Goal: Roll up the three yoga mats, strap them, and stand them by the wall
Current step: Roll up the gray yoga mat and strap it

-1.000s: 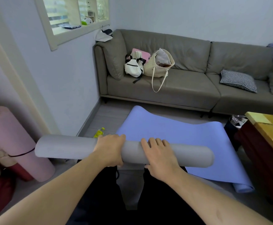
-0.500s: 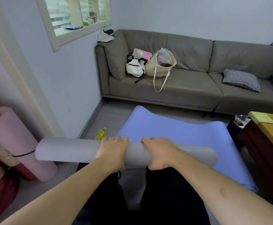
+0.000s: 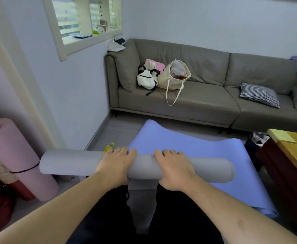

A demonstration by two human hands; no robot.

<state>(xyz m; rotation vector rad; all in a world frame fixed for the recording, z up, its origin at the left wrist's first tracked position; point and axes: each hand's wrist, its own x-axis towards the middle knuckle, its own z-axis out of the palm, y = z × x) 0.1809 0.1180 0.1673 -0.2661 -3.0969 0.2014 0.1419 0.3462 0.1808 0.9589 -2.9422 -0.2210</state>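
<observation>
A rolled grey yoga mat lies crosswise in front of me, its loose tail running down between my knees. My left hand and my right hand both lie over the roll near its middle, fingers curled over its far side. Beyond the roll a blue yoga mat is spread flat on the floor, its near right end curled. A rolled pink yoga mat with a thin black strap around it leans against the wall at the left.
A grey sofa with bags and a checked cushion fills the back. A dark wooden table stands at the right, a bin beside it. A small yellow-green bottle lies on the floor by the left wall.
My right hand's fingers, spread flat on the roll a second ago, have curled over it. Both hands have turned the grey roll a little toward me; the view tilted slightly.
</observation>
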